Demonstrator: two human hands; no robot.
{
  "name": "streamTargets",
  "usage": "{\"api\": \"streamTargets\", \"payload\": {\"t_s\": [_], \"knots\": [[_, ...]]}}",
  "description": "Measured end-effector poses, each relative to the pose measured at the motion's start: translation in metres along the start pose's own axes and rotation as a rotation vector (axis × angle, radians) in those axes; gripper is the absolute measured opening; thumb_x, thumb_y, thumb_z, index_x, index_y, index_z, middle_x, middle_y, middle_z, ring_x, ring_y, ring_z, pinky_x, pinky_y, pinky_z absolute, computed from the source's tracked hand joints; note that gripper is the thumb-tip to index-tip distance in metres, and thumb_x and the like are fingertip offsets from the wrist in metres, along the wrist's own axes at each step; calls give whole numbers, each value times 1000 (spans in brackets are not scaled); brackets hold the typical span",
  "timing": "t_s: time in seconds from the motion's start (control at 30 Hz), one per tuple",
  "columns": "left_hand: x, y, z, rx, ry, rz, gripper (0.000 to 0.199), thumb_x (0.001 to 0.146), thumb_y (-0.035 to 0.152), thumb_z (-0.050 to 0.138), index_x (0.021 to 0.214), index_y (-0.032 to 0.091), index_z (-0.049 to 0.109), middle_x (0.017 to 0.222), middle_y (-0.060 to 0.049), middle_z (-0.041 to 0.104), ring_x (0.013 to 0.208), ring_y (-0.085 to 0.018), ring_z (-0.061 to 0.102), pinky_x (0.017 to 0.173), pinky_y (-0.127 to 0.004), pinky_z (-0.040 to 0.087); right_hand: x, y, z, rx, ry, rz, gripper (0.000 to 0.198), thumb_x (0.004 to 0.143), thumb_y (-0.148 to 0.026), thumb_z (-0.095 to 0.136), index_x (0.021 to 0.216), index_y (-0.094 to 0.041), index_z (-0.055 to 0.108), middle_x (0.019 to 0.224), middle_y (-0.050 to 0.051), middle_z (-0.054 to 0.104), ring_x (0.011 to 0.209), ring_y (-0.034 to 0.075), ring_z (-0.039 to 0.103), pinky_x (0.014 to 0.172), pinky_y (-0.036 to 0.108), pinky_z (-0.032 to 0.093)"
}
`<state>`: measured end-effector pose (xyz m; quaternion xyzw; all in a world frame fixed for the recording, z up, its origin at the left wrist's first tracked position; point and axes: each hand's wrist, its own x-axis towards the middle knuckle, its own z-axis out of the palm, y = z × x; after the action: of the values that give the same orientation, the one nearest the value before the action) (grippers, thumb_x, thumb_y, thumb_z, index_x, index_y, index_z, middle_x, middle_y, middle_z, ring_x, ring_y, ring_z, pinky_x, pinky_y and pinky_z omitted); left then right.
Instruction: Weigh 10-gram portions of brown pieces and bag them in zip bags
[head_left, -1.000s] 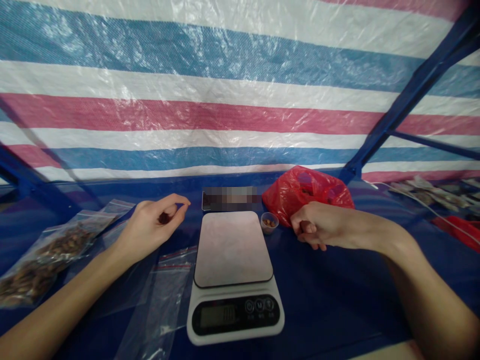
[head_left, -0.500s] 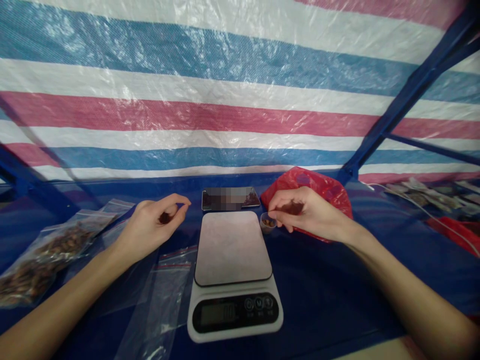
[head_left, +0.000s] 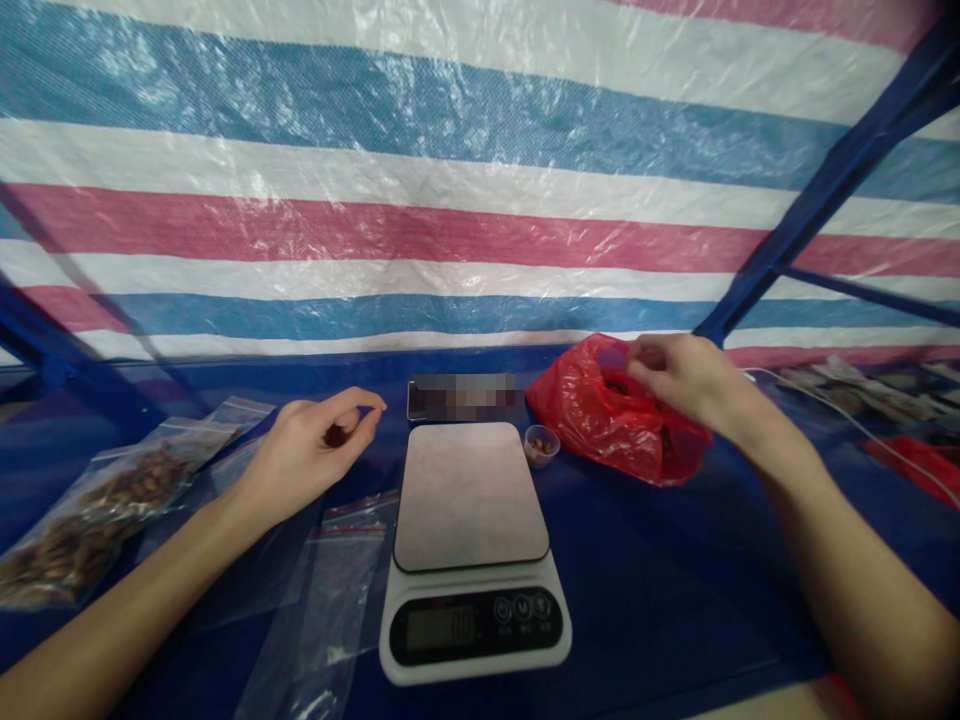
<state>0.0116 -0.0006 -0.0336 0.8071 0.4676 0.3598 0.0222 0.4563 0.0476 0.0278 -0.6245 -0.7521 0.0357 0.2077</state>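
Scale (head_left: pixel 474 550) stood straight ahead of you on the blue tabletop (head_left: pixel 675 590), its pale plate on the far side and its dark display on the near side, where the dim digits looked like zeros. Your right hand (head_left: pixel 679 375) was over the right part of the red plastic bag (head_left: pixel 600 425), by its opening, with the fingers bent; they were blurred, so I could not tell whether you were grasping the bag or anything in it. That bag lay to the far right of the scale. A small clear cup (head_left: pixel 541 461) with brown pieces in it stood between the two, just beside the plate's far right corner. Your left hand (head_left: pixel 315 450) was to the left of the scale, thumb and forefinger curved toward each other with their tips close; whether they pinched anything could not be made out. Clear zip bags (head_left: pixel 337 590) lay between your left forearm and the scale, and filled zip bags (head_left: pixel 135 490) of brown pieces lay farther left. Beyond the plate was a dark flat device (head_left: pixel 417 402), partly pixelated, and behind everything hung a striped sheet (head_left: pixel 450 230)
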Motion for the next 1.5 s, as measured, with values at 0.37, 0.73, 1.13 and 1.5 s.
{"api": "streamTargets", "payload": {"t_s": [0.37,0.73,1.13,1.5], "knots": [[1,0,0,2,15,12,22,100,33,57,100,18,74,54,10,44,46,-7,39,51,-18,34,5,22,54,-84,-71,-369,35,91,-16,58,122,-17,75,122,17,75,114,32,70,103,44,55],[0,-2,0,-9,4,11,20,99,31,58,104,19,74,56,10,48,47,-7,42,52,-18,36,21,28,63,160,-154,-273,11,83,-22,68,90,-21,77,81,4,77,75,24,72,71,33,58],[1,0,1,-10,5,1,22,99,33,58,102,19,74,56,9,50,46,-7,43,52,-19,37,15,10,49,165,-127,-318,13,77,-12,60,71,-20,69,72,3,73,64,19,63,64,31,47],[0,-2,1,-2,4,-4,22,99,33,57,103,20,74,56,9,49,47,-7,43,53,-19,37,11,7,23,167,-2,-314,8,79,-20,63,80,-20,71,81,6,76,68,21,68,66,33,50]]}}
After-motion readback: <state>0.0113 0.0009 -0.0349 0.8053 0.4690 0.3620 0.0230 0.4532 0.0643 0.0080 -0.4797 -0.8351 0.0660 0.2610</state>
